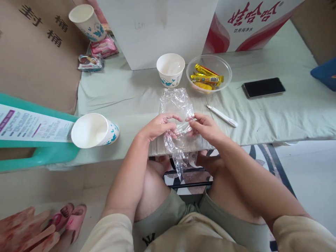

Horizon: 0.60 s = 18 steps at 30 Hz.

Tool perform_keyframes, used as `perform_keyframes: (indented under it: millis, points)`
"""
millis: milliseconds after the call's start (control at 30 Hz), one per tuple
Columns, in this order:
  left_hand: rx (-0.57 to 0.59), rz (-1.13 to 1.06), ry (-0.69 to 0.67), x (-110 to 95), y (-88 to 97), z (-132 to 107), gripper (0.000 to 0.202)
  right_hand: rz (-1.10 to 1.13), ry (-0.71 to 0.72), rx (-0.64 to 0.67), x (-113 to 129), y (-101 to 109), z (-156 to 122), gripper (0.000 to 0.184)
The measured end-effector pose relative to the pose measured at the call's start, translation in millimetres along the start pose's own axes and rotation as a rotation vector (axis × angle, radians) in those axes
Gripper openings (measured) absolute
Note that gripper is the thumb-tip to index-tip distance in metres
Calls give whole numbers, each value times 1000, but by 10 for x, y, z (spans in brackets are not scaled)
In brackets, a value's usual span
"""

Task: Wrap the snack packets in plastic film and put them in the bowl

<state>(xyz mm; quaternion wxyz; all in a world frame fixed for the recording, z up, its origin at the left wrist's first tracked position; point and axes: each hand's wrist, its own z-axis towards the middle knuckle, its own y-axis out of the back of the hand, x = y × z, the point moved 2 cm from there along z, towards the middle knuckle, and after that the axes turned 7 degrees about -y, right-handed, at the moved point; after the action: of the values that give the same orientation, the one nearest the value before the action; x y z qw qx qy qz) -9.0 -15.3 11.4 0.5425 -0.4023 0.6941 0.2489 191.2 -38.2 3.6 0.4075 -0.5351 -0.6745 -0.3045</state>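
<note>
My left hand and my right hand pinch a crinkled sheet of clear plastic film between them, over the table's front edge. Part of the film lies flat on the cloth and a bunched end hangs down toward my knees. Whether it is a bag or a loose sheet, I cannot tell. Just beyond the film stand a white paper bowl with blue leaves and a clear plastic bowl holding several yellow-wrapped snack sticks. A slim white cutter lies to the right of my right hand.
A black phone lies at right. One paper cup leans sideways at left, beside a green-framed panel; another cup stands behind snack packets. Large cartons line the back of the cloth-covered table.
</note>
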Motion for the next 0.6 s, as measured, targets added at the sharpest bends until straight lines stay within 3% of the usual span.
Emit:
perform_keyframes:
  millis: [133,400,567,600]
  points:
    - [-57,-25,-17,-3,47,-17,30,75,128,-196,15,45,-1,18]
    - [-224,-215,-231,38,80,88,17,184,293,-254,6,103,8,20]
    - [-211,11,-385,45,122,106,10,121,384,-318,-27,189,31,18]
    - [-216,88,-433,44,134,105,10,113,380,-319,-31,202,32,25]
